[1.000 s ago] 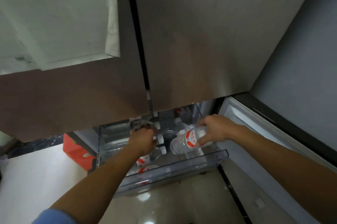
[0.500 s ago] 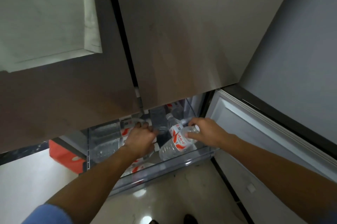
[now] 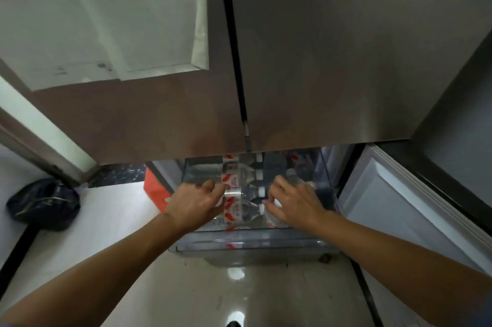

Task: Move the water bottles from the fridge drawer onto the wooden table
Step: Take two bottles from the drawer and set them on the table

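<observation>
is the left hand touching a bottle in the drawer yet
Touching. The head view shows the left hand with fingers curled against the red-and-white label of a water bottle lying in the clear fridge drawer, no gap visible between them.

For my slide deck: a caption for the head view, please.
Both hands, left and right, reach among water bottles lying in the open fridge drawer.
</observation>
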Demonstrator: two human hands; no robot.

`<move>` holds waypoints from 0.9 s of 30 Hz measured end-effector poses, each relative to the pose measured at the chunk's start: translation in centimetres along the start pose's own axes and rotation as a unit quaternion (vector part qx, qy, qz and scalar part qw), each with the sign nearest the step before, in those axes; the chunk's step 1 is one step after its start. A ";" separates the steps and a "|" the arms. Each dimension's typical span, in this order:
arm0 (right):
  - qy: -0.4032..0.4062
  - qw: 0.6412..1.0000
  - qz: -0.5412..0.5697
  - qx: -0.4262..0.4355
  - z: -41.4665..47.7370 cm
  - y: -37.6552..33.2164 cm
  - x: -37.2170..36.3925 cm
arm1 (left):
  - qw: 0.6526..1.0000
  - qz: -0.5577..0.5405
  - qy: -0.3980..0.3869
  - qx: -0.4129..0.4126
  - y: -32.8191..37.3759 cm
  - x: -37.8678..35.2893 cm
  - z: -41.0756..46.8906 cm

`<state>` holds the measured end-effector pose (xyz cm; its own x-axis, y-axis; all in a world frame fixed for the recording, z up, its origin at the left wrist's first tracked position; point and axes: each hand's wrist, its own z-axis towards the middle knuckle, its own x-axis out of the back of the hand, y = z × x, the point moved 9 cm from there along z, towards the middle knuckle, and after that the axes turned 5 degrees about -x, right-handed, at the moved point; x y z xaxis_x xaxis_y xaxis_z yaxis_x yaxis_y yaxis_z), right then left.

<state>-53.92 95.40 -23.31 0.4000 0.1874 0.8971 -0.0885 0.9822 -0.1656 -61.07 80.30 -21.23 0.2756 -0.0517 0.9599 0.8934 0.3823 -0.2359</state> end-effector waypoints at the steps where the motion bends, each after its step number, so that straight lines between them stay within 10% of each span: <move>1: -0.008 1.000 -0.019 0.017 0.2 -0.8 -0.1 | 1.000 -0.004 0.002 0.021 -0.5 0.4 -0.6; 17: 0.132 0.969 -0.007 0.208 5.7 -17.6 16.0 | 0.921 0.084 0.239 0.298 -7.2 22.4 -18.2; 27: 0.137 0.927 0.082 0.339 -2.8 -42.9 14.2 | 0.915 0.195 0.071 0.346 1.5 25.9 -45.8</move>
<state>-41.84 55.98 -4.60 0.5386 0.4207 0.7300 -0.6841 0.7241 0.0875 -36.30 37.28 -3.71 0.6131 0.1122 0.7820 0.2921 0.8875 -0.3563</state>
